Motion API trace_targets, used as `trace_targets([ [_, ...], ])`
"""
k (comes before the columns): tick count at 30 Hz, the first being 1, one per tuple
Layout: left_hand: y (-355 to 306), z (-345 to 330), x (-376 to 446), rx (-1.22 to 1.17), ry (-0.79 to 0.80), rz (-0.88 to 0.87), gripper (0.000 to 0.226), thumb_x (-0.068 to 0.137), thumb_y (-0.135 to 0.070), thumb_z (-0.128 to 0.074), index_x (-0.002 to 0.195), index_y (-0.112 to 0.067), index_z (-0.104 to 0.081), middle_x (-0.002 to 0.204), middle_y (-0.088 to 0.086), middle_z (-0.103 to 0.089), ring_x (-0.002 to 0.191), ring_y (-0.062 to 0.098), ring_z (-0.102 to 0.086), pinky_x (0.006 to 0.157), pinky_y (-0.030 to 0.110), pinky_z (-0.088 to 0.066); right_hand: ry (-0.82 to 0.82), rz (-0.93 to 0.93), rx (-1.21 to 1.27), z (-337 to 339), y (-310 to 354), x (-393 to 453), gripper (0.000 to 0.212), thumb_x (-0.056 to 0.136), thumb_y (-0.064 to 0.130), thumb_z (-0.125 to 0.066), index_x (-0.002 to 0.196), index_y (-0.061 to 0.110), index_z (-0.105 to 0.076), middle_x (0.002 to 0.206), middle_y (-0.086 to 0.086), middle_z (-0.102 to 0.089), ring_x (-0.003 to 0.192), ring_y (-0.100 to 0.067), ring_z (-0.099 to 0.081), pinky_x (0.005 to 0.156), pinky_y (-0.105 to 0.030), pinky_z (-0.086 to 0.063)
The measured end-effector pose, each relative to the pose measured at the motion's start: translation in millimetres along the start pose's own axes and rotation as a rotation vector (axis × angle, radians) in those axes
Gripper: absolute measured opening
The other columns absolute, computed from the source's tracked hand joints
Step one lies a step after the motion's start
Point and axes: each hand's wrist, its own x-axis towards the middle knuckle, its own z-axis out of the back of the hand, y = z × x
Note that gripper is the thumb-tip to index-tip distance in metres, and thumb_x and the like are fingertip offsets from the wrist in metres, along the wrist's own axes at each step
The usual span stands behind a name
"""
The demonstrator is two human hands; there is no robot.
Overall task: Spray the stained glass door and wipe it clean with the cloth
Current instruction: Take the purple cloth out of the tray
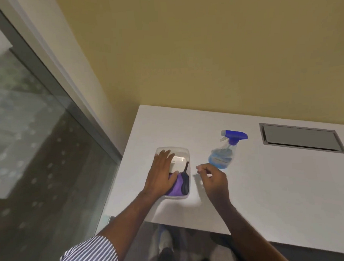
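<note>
On the table (268, 185), left hand (162, 175) lies flat, spread over the cloth (176, 187); right hand (213, 179) hovers loosely curled, empty.

Single view, head-worn, wide-angle. Looks forward and steeply down from above a white table (268, 185) set against a yellow wall (203, 50). Glass door (40, 155) runs down the frame's left side, skewed by the lens. Both forearms enter from the bottom edge; close range, tabletop within arm's reach.
</note>
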Motion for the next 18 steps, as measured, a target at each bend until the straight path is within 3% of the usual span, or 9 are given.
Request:
trace_targets([
  [3,20,-3,-19,0.040,0.041,0.081,0.080,0.099,-0.056,-0.049,0.161,-0.028,-0.008,0.165,-0.013,0.012,0.150,0.006,0.017,0.121,0.029,0.014,0.145,0.116,-0.224,-31,-5,5,0.020,0.100,0.026,-0.061,0.115,0.018,-0.072,0.115,0.000,-0.073,0.100,-0.015,-0.064,0.092,-0.023,-0.049],
  [5,32,-5,-27,0.077,0.098,0.081,0.084,0.099,-0.064,-0.040,0.163,-0.027,0.000,0.166,-0.013,0.019,0.152,0.007,0.021,0.125,0.032,0.015,0.176,0.208,-0.366,-44,-3,15,0.026,0.098,0.026,-0.062,0.116,0.013,-0.074,0.113,-0.004,-0.075,0.101,-0.024,-0.066,0.093,-0.034,-0.050],
  [7,44,-9,-32,0.114,0.115,0.044,0.089,0.097,-0.069,-0.040,0.163,-0.018,-0.009,0.172,-0.002,0.006,0.158,0.018,0.006,0.130,0.043,-0.001,0.205,0.330,-0.482,-55,-1,26,0.027,0.094,0.026,-0.059,0.105,0.011,-0.079,0.099,-0.006,-0.078,0.088,-0.027,-0.071,0.082,-0.036,-0.054],
  [10,52,-19,-37,0.136,0.097,-0.022,0.100,0.089,-0.078,-0.048,0.157,-0.007,-0.033,0.166,0.011,-0.031,0.154,0.032,-0.029,0.123,0.053,-0.031,0.310,0.516,-0.647,-72,-8,41,0.041,0.082,0.035,-0.047,0.080,0.012,-0.081,0.073,-0.004,-0.076,0.063,-0.025,-0.070,0.065,-0.030,-0.056],
  [13,54,-26,-38,0.090,0.099,0.029,0.102,0.083,-0.085,-0.050,0.156,-0.014,-0.037,0.163,0.007,-0.039,0.149,0.031,-0.040,0.119,0.054,-0.037,0.410,0.605,-0.785,-89,-8,49,0.040,0.079,0.038,-0.047,0.065,0.015,-0.076,0.060,-0.002,-0.069,0.052,-0.021,-0.065,0.062,-0.024,-0.052],
  [15,57,-31,-38,0.065,0.120,0.056,0.100,0.083,-0.085,-0.048,0.155,-0.017,-0.037,0.165,0.004,-0.036,0.151,0.029,-0.037,0.120,0.054,-0.035,0.424,0.675,-0.874,-100,-6,54,0.034,0.084,0.035,-0.053,0.068,0.013,-0.073,0.064,-0.004,-0.070,0.058,-0.023,-0.067,0.069,-0.029,-0.054],
  [16,58,-34,-38,0.061,0.126,0.058,0.099,0.084,-0.085,-0.048,0.155,-0.017,-0.037,0.165,0.003,-0.034,0.152,0.028,-0.034,0.121,0.054,-0.034,0.488,0.654,-0.928,-104,-2,57,0.030,0.089,0.034,-0.056,0.078,0.012,-0.074,0.074,-0.006,-0.073,0.071,-0.026,-0.070,0.080,-0.035,-0.055],
  [18,60,-36,-38,0.049,0.129,0.055,0.097,0.084,-0.085,-0.048,0.155,-0.019,-0.036,0.167,0.001,-0.029,0.154,0.025,-0.029,0.122,0.054,-0.031,0.636,0.523,-1.045,-112,5,61,0.029,0.095,0.036,-0.055,0.106,0.013,-0.070,0.104,-0.009,-0.073,0.103,-0.029,-0.066,0.106,-0.045,-0.040],
])
